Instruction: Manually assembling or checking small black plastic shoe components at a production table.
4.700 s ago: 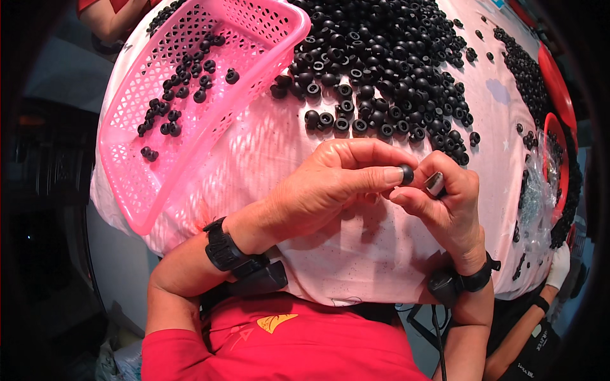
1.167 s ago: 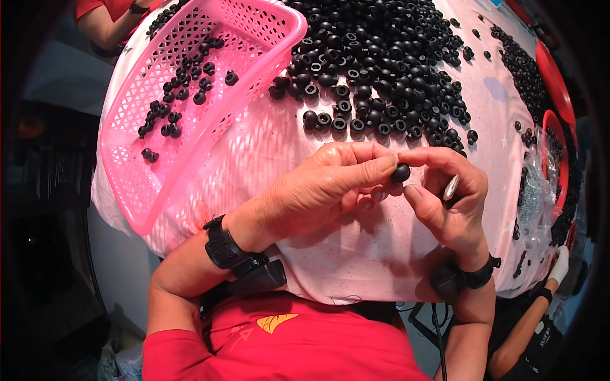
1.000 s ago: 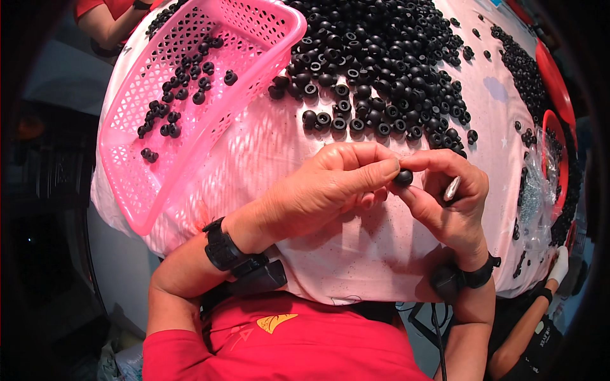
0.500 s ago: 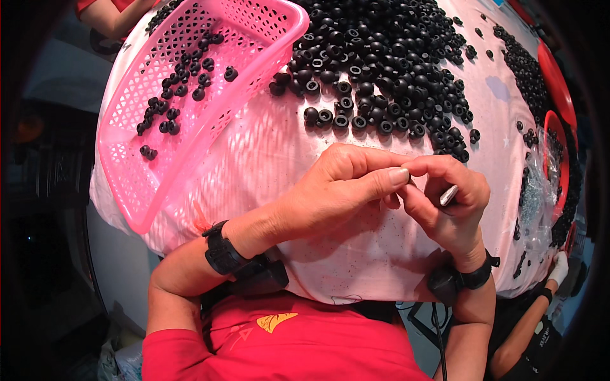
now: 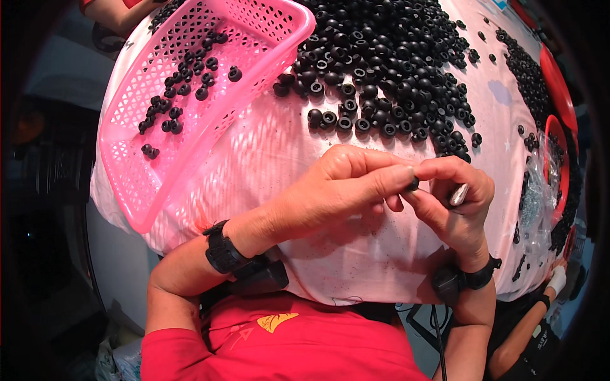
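**Pinching a small black bead above the pink surface**

Meeting over the pale pink cloth-covered surface [image 5: 273, 159]: left hand [image 5: 337, 193] closing thumb and fingers on a small black bead [image 5: 413, 185], right hand [image 5: 454, 203] curling against it at the fingertips, gripping a thin silvery tool [image 5: 459, 194]. Lying just beyond, a heap of black beads [image 5: 387, 63]. Tilting at far left, a pink basket [image 5: 190, 146] holding a few more beads.
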The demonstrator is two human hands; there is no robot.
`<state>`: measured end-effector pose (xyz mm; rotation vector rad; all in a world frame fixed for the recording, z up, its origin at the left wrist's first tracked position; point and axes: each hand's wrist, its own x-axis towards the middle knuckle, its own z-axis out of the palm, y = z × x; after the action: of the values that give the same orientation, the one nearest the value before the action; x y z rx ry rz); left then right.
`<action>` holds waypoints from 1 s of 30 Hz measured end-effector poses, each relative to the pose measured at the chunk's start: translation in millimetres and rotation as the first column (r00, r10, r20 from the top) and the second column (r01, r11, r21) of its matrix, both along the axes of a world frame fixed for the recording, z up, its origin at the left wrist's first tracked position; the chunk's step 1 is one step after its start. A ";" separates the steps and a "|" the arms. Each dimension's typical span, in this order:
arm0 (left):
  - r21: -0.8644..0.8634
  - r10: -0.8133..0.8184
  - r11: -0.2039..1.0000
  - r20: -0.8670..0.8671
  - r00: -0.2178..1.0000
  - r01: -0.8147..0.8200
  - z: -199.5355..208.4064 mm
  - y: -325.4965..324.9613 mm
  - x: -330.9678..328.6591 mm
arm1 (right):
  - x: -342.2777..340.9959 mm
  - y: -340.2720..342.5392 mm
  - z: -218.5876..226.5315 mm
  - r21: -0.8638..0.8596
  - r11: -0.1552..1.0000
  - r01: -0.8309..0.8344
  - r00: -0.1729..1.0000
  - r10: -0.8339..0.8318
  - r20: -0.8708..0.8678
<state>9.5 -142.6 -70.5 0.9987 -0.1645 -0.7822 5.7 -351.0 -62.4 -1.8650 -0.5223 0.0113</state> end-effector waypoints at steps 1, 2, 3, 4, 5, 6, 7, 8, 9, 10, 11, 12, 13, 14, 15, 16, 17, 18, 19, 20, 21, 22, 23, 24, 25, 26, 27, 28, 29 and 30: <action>0.075 -0.027 0.997 0.054 0.998 0.023 2.0 -0.2 0.7 | 0.2 0.3 0.7 -0.002 1.000 0.001 1.000 -0.001 0.000; 0.073 -0.028 0.997 0.055 0.998 0.024 1.2 -1.5 0.7 | 0.4 0.9 1.4 -0.016 1.000 -0.015 1.000 0.015 0.025; 0.072 -0.011 0.997 0.116 0.993 0.003 -0.2 -3.5 0.1 | 0.6 1.6 1.8 -0.028 0.999 -0.033 0.998 0.034 0.050; 0.070 0.006 0.997 0.177 0.984 -0.018 -1.4 -4.5 -0.6 | 0.6 1.9 2.4 -0.028 0.999 -0.034 0.998 0.036 0.050; 0.071 0.006 0.997 0.177 0.984 -0.019 -2.4 -3.9 -1.4 | 0.6 2.1 3.1 -0.046 0.998 -0.045 0.997 0.048 0.057; 0.029 0.005 1.000 0.122 0.992 -0.008 -3.3 -3.2 -1.9 | 0.8 2.1 3.6 -0.064 0.996 -0.056 0.996 0.061 0.065; -0.013 0.000 1.000 0.067 0.998 0.001 -3.6 -2.8 -2.4 | 0.6 1.4 3.3 -0.064 0.996 -0.057 0.996 0.062 0.066; -0.012 0.001 1.000 0.069 0.998 0.000 -3.4 -3.0 -2.9 | 0.1 0.4 2.4 -0.018 0.999 -0.045 0.999 0.045 0.003; -0.039 0.027 0.999 0.049 0.998 -0.025 -2.9 -3.8 -2.5 | 0.3 -0.5 1.6 0.026 0.999 -0.027 0.998 0.028 -0.060; -0.065 0.052 0.997 0.029 0.998 -0.050 -2.4 -4.3 -2.0 | 0.8 -0.5 -0.6 0.025 0.999 -0.026 0.998 0.028 -0.057; -0.065 0.051 0.997 0.032 0.998 -0.049 -1.8 -3.4 -1.2 | 1.3 -0.2 -4.1 0.085 0.996 -0.027 0.997 0.034 -0.072; -0.058 0.026 0.998 0.047 0.999 -0.023 -1.2 -1.4 -1.0 | 1.2 -0.1 -7.1 0.144 0.989 -0.027 0.995 0.040 -0.090; -0.051 0.000 0.999 0.062 0.998 0.003 -0.7 -0.4 -0.8 | 1.4 -1.0 -9.5 0.143 0.989 -0.026 0.995 0.039 -0.089; -0.052 -0.001 0.999 0.063 0.998 0.004 -0.5 -0.9 -0.6 | 1.8 -2.9 -11.8 0.153 0.988 -0.025 0.994 0.041 -0.103; -0.041 0.003 0.999 0.068 0.998 0.000 -0.5 -1.3 -0.7 | 2.0 -3.7 -12.7 0.163 0.986 -0.025 0.992 0.044 -0.118; -0.030 0.006 1.000 0.073 0.997 -0.003 -0.5 -1.8 -0.7 | 2.2 -3.6 -11.8 0.163 0.986 -0.024 0.992 0.044 -0.118; -0.031 0.005 1.000 0.073 0.997 -0.002 -1.1 -2.1 -0.8 | 2.3 -3.4 -10.2 0.168 0.985 -0.027 0.991 0.049 -0.124; -0.061 0.002 0.998 0.046 0.999 0.001 -2.4 -2.2 -0.6 | 3.0 -2.9 -9.4 0.175 0.984 -0.032 0.990 0.055 -0.129; -0.091 -0.001 0.996 0.019 1.000 0.003 -2.9 -2.4 -0.3 | 3.0 -2.5 -9.9 0.176 0.984 -0.032 0.990 0.055 -0.127; -0.090 -0.002 0.996 0.021 1.000 0.004 -1.9 -2.5 0.0 | 2.5 -2.1 -10.9 0.195 0.981 -0.012 0.984 0.046 -0.170; -0.051 -0.003 0.999 -0.013 1.000 0.002 -0.3 -1.9 -0.2 | 2.3 -1.1 -11.5 0.216 0.976 0.005 0.976 0.042 -0.212; -0.011 -0.002 1.000 -0.047 0.999 0.002 1.1 -1.2 -0.4 | 2.4 -0.5 -10.3 0.220 0.976 0.000 0.977 0.047 -0.209; -0.006 0.003 1.000 -0.043 0.999 -0.004 0.3 -1.8 -0.5 | 2.5 -0.7 -7.6 0.189 0.982 -0.002 0.980 0.039 -0.197; -0.024 0.007 1.000 -0.054 0.999 -0.008 -2.0 -0.9 -1.8 | 3.0 1.7 -5.7 0.167 0.986 -0.013 0.982 0.044 -0.184; -0.041 0.011 0.999 -0.063 0.998 -0.014 -3.3 0.0 -2.7 | 3.7 0.3 -1.9 0.150 0.988 -0.035 0.978 0.065 -0.196; -0.024 0.031 0.999 -0.059 0.998 -0.033 -2.8 0.9 -3.3 | 3.7 0.3 0.2 0.133 0.989 -0.061 0.974 0.088 -0.208; -0.027 0.003 1.000 -0.053 0.999 -0.005 -1.9 -0.8 -2.7 | 0.6 6.0 1.0 0.245 0.969 -0.017 0.967 0.079 -0.244; -0.030 -0.023 0.999 -0.047 0.999 0.022 -1.2 -1.9 -2.2 | -0.3 0.7 0.5 0.234 0.972 -0.016 0.961 0.080 -0.265; -0.056 -0.018 0.998 -0.062 0.998 0.015 -2.1 -2.0 -2.8 | -1.1 1.2 5.9 0.219 0.976 -0.007 0.958 0.070 -0.278; -0.042 -0.004 0.999 -0.055 0.998 0.002 -0.6 -1.6 -3.5 | -2.1 1.4 10.3 0.204 0.979 0.001 0.955 0.060 -0.290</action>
<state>6.0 -144.1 -71.1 0.9362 -0.1350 -0.8051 3.6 -349.6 -52.1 -1.6192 -0.3301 0.2456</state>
